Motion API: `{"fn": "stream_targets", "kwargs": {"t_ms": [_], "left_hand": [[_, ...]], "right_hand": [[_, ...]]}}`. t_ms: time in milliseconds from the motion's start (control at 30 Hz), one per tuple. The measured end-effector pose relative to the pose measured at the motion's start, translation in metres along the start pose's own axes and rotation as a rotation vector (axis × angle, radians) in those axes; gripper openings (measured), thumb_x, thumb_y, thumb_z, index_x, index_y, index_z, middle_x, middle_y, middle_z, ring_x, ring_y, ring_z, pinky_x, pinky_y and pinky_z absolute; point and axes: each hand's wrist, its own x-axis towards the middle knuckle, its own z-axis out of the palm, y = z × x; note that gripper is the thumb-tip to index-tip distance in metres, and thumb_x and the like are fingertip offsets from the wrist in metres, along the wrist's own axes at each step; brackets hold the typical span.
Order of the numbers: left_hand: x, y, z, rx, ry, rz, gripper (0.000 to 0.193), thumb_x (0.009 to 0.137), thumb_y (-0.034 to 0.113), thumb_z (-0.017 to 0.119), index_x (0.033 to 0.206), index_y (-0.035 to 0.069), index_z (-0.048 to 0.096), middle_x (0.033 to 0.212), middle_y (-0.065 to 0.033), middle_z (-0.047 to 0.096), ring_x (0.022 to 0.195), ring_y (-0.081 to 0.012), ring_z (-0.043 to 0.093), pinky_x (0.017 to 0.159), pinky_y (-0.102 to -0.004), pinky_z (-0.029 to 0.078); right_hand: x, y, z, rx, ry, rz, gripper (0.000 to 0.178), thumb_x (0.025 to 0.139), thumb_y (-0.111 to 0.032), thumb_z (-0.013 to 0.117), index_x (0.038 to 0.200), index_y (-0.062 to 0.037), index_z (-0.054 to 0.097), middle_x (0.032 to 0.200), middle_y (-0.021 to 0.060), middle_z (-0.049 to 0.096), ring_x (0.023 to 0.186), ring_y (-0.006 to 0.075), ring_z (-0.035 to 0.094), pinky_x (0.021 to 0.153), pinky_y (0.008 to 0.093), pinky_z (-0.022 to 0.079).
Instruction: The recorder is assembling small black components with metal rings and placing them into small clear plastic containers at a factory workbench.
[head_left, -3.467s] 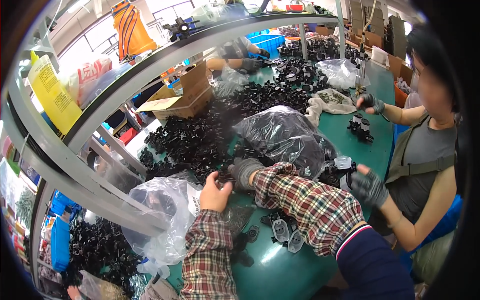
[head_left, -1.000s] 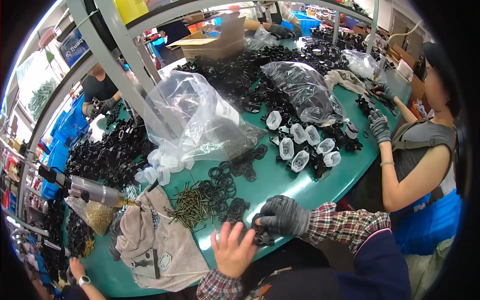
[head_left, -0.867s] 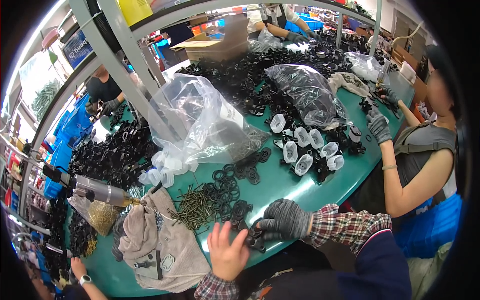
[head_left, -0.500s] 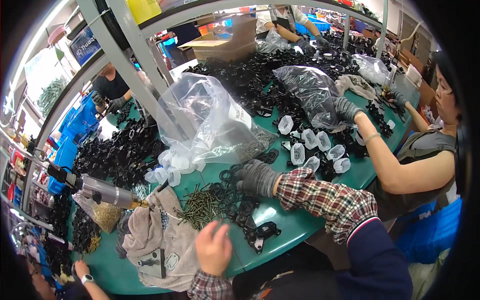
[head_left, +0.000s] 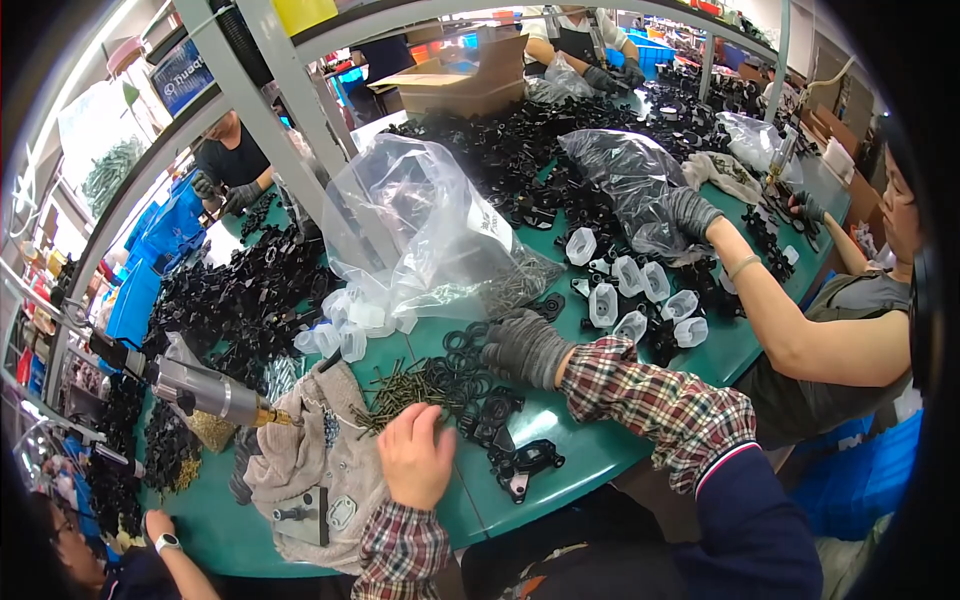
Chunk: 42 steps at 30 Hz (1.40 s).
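My bare left hand (head_left: 417,458) reaches over the near edge of a pile of long brass-coloured screws (head_left: 400,393). Its fingers point forward, slightly apart and bent, with nothing visible in them. My right hand (head_left: 527,348), in a grey knitted glove, lies beside a heap of black rubber rings (head_left: 463,365). Its fingers are curled, and what they hold, if anything, is hidden. Nearer to me lie black plastic parts (head_left: 527,460). Left of the screws, a beige cloth (head_left: 350,470) carries a small metal fixture block (head_left: 302,515) and a flat oval piece (head_left: 342,513).
A metal power screwdriver (head_left: 215,390) hangs at left above the cloth. Beyond my hands stand a clear plastic bag (head_left: 410,230) and translucent cups (head_left: 603,305). Black parts cover the far table. At right, a co-worker's gloved hand (head_left: 692,213) touches another bag (head_left: 625,190).
My left hand has moved forward to the screw pile's near edge, more of its sleeve now showing. My right hand stays by the rings. The whole view has shifted slightly.
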Motion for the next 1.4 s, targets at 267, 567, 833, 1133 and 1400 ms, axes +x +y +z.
{"fn": "stream_targets", "kwargs": {"t_ms": [267,567,833,1133,1400], "left_hand": [[-0.008,0.016,0.008,-0.470,-0.056,-0.068,0.037,0.065,0.014,0.069,0.098,0.004,0.054,0.108,-0.0141,0.051,0.096,-0.0275,0.052,0.082,-0.0374,0.043],[0.003,0.006,0.020,-0.597,-0.150,-0.015,0.032,0.066,0.005,0.063,0.097,0.006,0.056,0.107,-0.0149,0.052,0.085,-0.0284,0.057,0.071,-0.0329,0.049],[0.008,-0.001,0.025,-0.508,-0.166,0.035,0.034,0.063,0.003,0.061,0.096,0.009,0.059,0.104,-0.0166,0.051,0.081,-0.0291,0.057,0.069,-0.0343,0.048],[0.017,-0.004,0.028,-0.367,-0.203,0.097,0.035,0.062,0.005,0.059,0.097,0.013,0.060,0.100,-0.0166,0.051,0.079,-0.0313,0.055,0.068,-0.0377,0.047],[0.029,-0.002,0.026,-0.293,-0.243,0.133,0.033,0.063,0.007,0.058,0.095,0.014,0.060,0.098,-0.0156,0.051,0.079,-0.0307,0.055,0.068,-0.0374,0.047]], "right_hand": [[-0.040,-0.004,-0.005,0.514,0.308,-0.269,0.014,0.071,-0.025,0.060,0.082,-0.0162,0.062,0.084,0.0062,0.058,0.082,0.0244,0.057,0.076,0.0377,0.042],[-0.039,-0.014,-0.003,0.120,0.333,-0.397,0.013,0.073,-0.025,0.055,0.083,-0.0192,0.061,0.088,-0.0006,0.059,0.082,0.0195,0.056,0.086,0.0406,0.040],[-0.040,-0.023,0.005,-0.009,0.388,-0.351,0.016,0.071,-0.021,0.053,0.084,-0.0175,0.061,0.090,-0.0011,0.060,0.077,0.0189,0.056,0.087,0.0441,0.040],[-0.042,-0.020,0.026,0.094,0.548,-0.229,0.019,0.071,-0.026,0.056,0.086,-0.0153,0.061,0.095,0.0038,0.059,0.079,0.0200,0.056,0.086,0.0426,0.041],[-0.041,-0.011,0.030,0.258,0.498,-0.212,0.022,0.071,-0.028,0.059,0.090,-0.0164,0.061,0.093,0.0031,0.059,0.080,0.0206,0.056,0.082,0.0398,0.042]]}}
